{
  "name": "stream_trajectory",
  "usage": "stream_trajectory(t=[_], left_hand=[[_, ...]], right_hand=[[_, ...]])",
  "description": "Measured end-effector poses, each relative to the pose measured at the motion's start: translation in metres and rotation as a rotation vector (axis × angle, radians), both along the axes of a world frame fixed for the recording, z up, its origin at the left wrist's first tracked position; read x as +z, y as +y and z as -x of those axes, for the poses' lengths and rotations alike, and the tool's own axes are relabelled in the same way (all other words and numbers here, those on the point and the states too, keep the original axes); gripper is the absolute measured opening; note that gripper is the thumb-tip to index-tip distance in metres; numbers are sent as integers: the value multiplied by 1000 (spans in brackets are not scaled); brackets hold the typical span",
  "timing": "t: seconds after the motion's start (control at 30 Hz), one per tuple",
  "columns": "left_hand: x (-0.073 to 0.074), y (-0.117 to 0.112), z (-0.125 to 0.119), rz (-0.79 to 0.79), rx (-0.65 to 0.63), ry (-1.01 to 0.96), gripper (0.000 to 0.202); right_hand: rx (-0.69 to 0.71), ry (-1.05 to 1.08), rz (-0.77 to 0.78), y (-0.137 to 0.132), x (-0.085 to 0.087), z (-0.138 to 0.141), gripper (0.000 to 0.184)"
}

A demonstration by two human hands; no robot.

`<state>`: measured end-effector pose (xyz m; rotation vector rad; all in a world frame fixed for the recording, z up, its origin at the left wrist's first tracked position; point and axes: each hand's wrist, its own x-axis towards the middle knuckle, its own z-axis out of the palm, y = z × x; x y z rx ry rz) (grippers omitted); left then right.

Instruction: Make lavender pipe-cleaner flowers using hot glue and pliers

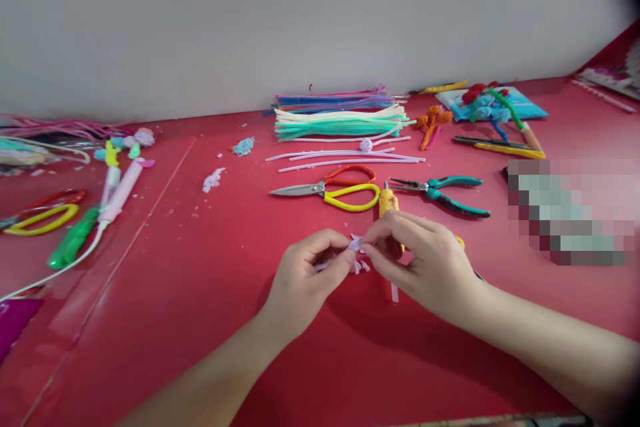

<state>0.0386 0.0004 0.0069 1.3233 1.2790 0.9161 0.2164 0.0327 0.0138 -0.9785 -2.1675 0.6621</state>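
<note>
My left hand [307, 273] and my right hand [425, 260] meet low over the red table [200, 320], both pinched on a small lilac pipe-cleaner piece [357, 244] held between the fingertips. Short lilac ends [361, 267] hang below it. A yellow glue gun [387, 202] lies just behind my right hand, partly hidden by it. Scissors with red and yellow handles [334, 190] lie beyond my hands, with teal-handled pliers [440, 190] to their right.
Bundles of pipe cleaners [340, 121] and loose lilac stems [345, 157] lie at the back by the grey wall. Another pair of scissors [40, 217], a green-handled tool [75, 237] and pastel flowers [127, 147] sit at the left. Finished flowers [487, 107] are at the back right.
</note>
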Motion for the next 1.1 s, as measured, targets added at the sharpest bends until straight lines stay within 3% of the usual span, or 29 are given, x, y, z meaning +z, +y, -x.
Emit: stream_trajectory(t=[0.17,0.33,0.47,0.6,0.73,0.83,0.93,1.03,1.1], left_hand=[[-1,2,1,55,12,-136,12],[-5,8,6,234,68,-394,15],[-3,10,8,300,77,-561,15],[-1,11,9,312,71,-652,15],[-3,13,11,308,57,-716,15],[-3,13,11,314,60,-762,15],[-3,14,12,329,87,-808,15],[-3,15,12,346,147,-837,16],[-3,16,13,370,182,-853,16]], right_hand=[[15,25,-5,1,-1,-2,7],[-59,-50,-81,11,7,-10,6],[-182,-475,-187,25,8,-31,8],[-75,-844,-222,30,-2,-56,33],[-65,-1013,-224,28,-11,-57,27],[20,-970,-217,29,-14,-50,16],[-64,-804,-136,35,-10,-46,22],[-186,-588,-57,35,7,-40,27],[-130,-420,10,30,22,-35,12]])
